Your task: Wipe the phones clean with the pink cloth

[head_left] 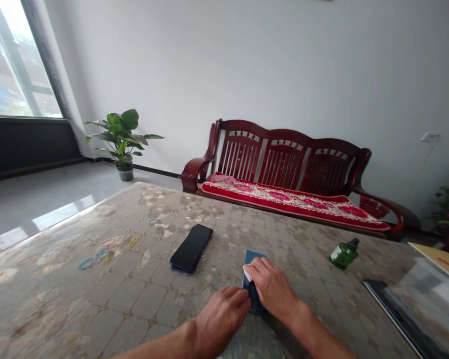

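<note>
In front of me on the table lies a flat dark-blue, phone-sized rectangle, its lighter blue far end showing past my fingers. My right hand is bent over it, fingers closed on a small whitish wipe pressed against its surface. At the near left edge, my left hand grips the rectangle with curled fingers. Both hands cover much of it, so its exact kind is hidden. Left of the hands lies a black smartphone, its dark screen facing up.
The table has a patterned cover. Several coloured rubber bands lie at left. To the right stand a green spray bottle, a dark flat device and a clear-and-yellow package. Behind are a wooden bench and a potted plant.
</note>
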Action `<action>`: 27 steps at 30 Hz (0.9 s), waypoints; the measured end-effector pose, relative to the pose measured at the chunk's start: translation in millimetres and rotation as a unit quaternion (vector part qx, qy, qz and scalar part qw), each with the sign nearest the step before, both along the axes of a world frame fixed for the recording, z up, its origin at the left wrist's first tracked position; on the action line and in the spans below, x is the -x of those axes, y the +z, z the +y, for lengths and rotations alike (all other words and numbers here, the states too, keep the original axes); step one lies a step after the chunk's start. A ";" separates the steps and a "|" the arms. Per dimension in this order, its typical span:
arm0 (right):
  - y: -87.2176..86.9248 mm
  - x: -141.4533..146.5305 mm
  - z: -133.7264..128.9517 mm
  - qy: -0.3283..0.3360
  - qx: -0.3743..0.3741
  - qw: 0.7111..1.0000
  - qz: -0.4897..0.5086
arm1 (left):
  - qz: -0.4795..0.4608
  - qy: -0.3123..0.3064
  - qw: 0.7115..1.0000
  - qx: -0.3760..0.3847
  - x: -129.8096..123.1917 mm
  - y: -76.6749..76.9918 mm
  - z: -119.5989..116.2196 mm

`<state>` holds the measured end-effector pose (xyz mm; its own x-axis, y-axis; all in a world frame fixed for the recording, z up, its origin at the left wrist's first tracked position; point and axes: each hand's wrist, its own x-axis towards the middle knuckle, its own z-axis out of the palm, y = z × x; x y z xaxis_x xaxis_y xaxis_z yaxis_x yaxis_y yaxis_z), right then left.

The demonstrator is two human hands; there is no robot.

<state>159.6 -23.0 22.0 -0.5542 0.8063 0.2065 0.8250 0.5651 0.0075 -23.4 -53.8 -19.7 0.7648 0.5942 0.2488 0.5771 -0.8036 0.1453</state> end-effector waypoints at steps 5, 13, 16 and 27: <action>-6.6 9.8 -0.9 -0.037 -0.035 0.999 -0.010 | 0.003 0.003 1.000 -0.004 -1.0 0.6 -0.1; -14.2 18.6 -5.9 -0.096 -0.026 0.994 0.048 | -0.001 0.005 1.000 -0.015 -2.6 -0.6 0.0; -13.8 21.4 -4.9 -0.113 -0.023 0.992 0.057 | -0.002 0.004 1.000 -0.011 -2.3 1.2 -0.7; -17.6 8.4 -10.3 -0.065 -0.004 0.995 0.074 | 0.007 0.004 1.000 0.005 -0.1 3.3 -1.5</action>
<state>151.2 -33.3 4.5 -0.4081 0.8677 0.2840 0.8837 0.4535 -0.1156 -23.3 -55.3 -16.4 0.7631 0.6032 0.2321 0.5858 -0.7972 0.1458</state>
